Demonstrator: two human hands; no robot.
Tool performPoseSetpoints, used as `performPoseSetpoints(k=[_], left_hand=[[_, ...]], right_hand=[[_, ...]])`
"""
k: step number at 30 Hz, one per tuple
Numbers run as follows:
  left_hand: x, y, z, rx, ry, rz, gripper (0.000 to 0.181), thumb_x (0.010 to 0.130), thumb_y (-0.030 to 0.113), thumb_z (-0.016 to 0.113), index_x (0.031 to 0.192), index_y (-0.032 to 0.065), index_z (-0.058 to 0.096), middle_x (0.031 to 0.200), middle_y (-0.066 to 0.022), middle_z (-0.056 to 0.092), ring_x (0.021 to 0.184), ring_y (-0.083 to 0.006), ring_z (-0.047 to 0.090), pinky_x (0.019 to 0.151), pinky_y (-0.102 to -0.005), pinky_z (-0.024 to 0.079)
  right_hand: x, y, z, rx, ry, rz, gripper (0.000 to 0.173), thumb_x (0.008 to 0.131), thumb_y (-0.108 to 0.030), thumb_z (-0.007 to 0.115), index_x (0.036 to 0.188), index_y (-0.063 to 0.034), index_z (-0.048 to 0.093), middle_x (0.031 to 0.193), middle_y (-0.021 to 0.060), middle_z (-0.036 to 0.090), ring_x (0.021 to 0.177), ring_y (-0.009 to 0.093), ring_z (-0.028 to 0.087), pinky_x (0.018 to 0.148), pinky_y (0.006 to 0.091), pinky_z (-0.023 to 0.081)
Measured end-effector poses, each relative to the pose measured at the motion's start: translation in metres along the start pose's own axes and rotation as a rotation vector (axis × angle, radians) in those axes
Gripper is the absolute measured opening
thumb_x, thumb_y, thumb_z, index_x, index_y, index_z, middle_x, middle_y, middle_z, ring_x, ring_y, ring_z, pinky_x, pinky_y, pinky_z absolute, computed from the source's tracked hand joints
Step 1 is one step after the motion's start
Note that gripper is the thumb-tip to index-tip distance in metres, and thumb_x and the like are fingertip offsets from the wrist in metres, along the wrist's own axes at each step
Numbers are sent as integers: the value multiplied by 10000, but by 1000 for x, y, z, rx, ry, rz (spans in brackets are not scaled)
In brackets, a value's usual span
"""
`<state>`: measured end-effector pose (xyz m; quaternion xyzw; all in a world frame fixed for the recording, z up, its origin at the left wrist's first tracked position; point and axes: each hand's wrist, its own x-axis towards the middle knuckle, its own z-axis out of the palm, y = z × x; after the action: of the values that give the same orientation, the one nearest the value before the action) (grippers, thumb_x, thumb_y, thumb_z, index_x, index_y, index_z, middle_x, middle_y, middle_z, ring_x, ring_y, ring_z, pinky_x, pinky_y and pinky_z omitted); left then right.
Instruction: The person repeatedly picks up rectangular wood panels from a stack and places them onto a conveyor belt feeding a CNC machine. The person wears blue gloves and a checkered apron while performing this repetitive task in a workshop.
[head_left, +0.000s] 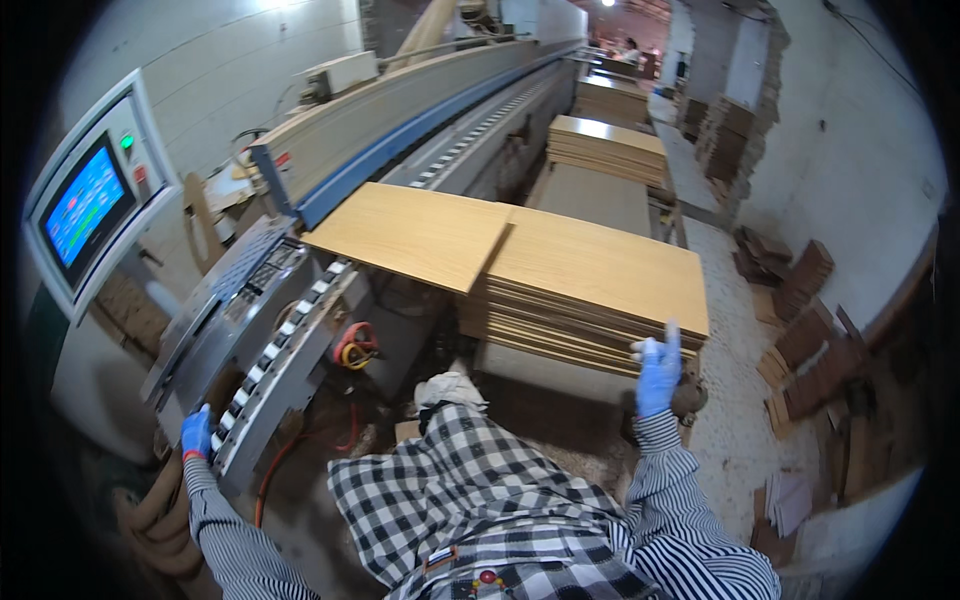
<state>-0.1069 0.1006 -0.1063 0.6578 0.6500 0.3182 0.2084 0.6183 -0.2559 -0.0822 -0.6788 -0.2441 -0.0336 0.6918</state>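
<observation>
My left hand (196, 433), in a blue glove, rests at the near end of the machine's roller rail (259, 367); its fingers are partly hidden. My right hand (658, 371), gloved in blue with pale fingertips, is raised at the near right corner of a stack of wood-grain panels (592, 262), fingers apart; whether it touches the edge I cannot tell. One wood-grain panel (412, 234) lies partly under the blue-edged machine beam (375, 169), over the far end of the roller rail, with its right edge against or over the stack.
A control panel with a lit screen (86, 206) stands at left. Further panel stacks (607, 142) line the machine's right side. Dark board pieces (814, 360) lie on the floor at right. An orange hose (281, 457) runs below the rail. A person (630, 51) is far back.
</observation>
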Motion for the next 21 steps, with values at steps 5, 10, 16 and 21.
performPoseSetpoints(k=[5,10,16,21], left_hand=[[12,-7,6,-172,-1,-169,315,861,298,524,828,-2,614,700,-74,588,581,-179,522,546,-311,433],[11,1,8,-196,28,-201,325,850,308,526,797,-1,613,669,-77,567,580,-180,506,535,-319,415],[14,-5,8,-238,-4,-228,292,844,291,536,878,13,618,677,-69,560,582,-159,498,523,-300,410],[25,-46,-1,-113,-58,-94,394,850,244,536,1211,84,528,729,-54,573,574,-133,502,516,-274,425]], right_hand=[[47,26,-72,36,217,173,522,890,-136,495,1354,-21,285,707,63,591,558,80,515,523,214,451],[48,28,-71,-9,198,159,441,893,-179,511,1287,-10,407,728,44,581,558,79,519,497,201,438],[42,32,-51,111,241,187,132,841,-171,600,879,-47,577,734,26,580,486,87,520,447,229,480],[41,12,-17,461,186,509,141,832,-125,590,952,-58,556,746,-12,552,507,70,513,505,233,502]])
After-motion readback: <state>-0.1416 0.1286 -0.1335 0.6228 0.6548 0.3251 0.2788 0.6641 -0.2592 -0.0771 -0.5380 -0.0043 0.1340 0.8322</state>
